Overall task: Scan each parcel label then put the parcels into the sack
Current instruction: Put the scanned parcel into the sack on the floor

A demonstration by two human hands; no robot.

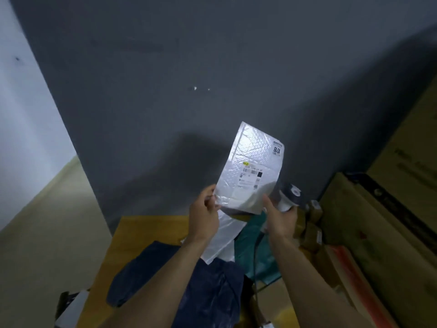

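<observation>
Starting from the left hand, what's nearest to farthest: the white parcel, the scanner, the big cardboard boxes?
1. white parcel: pinched by the left hand at its lower corner.
2. scanner: just beyond, gripped in the right hand.
3. cardboard boxes: stacked at the far right.
</observation>
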